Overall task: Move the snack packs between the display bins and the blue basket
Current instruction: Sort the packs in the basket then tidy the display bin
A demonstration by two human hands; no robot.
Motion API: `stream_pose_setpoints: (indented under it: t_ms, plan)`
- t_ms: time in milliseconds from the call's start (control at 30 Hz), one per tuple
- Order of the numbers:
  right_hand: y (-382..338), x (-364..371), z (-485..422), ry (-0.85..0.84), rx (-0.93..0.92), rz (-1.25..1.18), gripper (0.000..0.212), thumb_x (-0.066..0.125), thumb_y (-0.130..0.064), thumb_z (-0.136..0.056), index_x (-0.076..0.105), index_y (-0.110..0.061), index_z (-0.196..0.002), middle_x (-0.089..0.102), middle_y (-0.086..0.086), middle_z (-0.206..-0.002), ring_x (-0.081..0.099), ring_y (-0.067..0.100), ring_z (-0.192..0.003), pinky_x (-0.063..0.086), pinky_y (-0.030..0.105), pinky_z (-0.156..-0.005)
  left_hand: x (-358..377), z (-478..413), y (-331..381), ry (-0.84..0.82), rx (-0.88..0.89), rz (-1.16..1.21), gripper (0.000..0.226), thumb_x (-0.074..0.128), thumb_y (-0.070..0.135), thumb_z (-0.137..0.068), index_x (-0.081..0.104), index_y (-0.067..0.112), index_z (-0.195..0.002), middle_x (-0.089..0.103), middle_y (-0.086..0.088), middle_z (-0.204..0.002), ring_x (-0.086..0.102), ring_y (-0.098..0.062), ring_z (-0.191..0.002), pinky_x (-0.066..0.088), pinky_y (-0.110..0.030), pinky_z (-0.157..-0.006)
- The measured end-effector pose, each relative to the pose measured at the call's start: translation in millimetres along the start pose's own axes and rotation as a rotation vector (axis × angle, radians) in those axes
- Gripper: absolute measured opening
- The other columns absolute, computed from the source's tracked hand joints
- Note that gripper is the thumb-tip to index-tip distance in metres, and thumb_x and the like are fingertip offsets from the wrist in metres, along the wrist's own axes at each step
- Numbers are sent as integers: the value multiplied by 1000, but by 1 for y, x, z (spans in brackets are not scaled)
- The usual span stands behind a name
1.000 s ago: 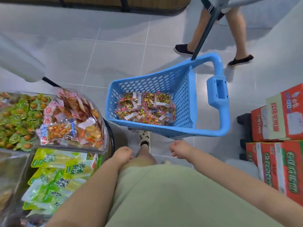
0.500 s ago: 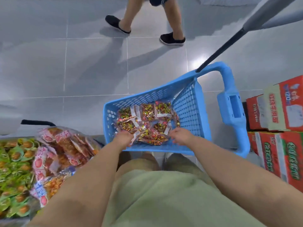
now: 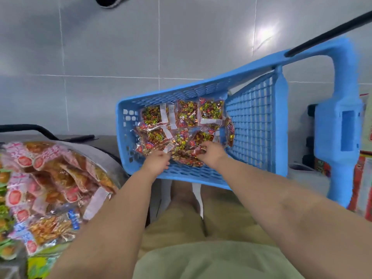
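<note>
large glossy grey floor tiles (image 3: pixel 110 47) with pale grout lines fill the upper frame; a bright light glare (image 3: pixel 265 32) sits upper right; red printed cartons (image 3: pixel 363 184) stand at the right edge.

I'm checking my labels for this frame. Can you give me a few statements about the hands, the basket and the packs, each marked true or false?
1. Both the left hand and the right hand reach into the blue basket. True.
2. The basket is empty. False: red-and-yellow snack packs cover its floor.
3. The pink-and-orange packs lie to the person's left, outside the basket. True.
4. The basket's handle is on the person's left. False: it stands at the basket's right end.
</note>
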State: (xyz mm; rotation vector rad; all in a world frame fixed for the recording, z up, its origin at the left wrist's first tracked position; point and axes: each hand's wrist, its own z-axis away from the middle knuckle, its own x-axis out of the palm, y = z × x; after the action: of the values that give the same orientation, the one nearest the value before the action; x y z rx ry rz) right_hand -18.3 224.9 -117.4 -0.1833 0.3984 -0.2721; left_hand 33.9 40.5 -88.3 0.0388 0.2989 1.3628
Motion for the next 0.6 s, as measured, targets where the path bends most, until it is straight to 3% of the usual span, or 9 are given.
stream_pose_setpoints:
  t_ms: [67, 133, 233, 333, 467, 600]
  plan:
    - [0, 10, -16, 9, -45, 176, 55, 59, -39, -89, 44, -20, -138, 44, 14, -133, 44, 28, -121, 39, 31, -96, 0, -6, -2, 15, -16, 48, 17, 47, 24, -100, 55, 10, -95, 57, -6, -84, 56, -17, -74, 47, -33, -74]
    - [-1, 18, -26, 11, -72, 259, 46, 55, -42, -91, 50, -22, -132, 46, 13, -132, 43, 28, -122, 39, 32, -99, -2, -9, 1, 19, -37, 88, 15, 46, 22, -101, 55, 12, -95, 57, -5, -84, 55, -17, -74, 47, -30, -69]
    - [0, 19, -30, 77, -111, 222, 29, 50, -34, -95, 60, -20, -117, 57, 10, -114, 47, 28, -113, 46, 34, -90, -5, -12, 5, 21, -46, 107, 12, 47, 20, -100, 55, 14, -93, 57, -5, -85, 55, -17, -72, 45, -25, -61]
    - [6, 12, -22, 119, -201, 124, 25, 48, -31, -96, 61, -17, -113, 61, 6, -105, 51, 24, -105, 47, 35, -83, -7, -14, 7, 28, -44, 131, 12, 46, 20, -99, 55, 14, -101, 59, -6, -88, 56, -17, -74, 46, -25, -61]
    - [8, -12, -4, 137, -167, -418, 13, 54, -34, -94, 57, -22, -96, 54, -11, -85, 53, 8, -76, 40, 18, -58, -11, -13, 10, 5, 8, 208, 18, 54, 31, -97, 59, 16, -105, 62, -4, -97, 60, -18, -86, 48, -28, -71]
    - [0, -39, 6, 9, -111, -996, 7, 60, -27, -91, 62, -21, -90, 66, -7, -83, 64, 4, -69, 48, 21, -63, -10, -4, 24, -180, 127, 454, 34, 69, 39, -80, 58, 21, -107, 69, 1, -108, 66, -15, -100, 53, -29, -76]
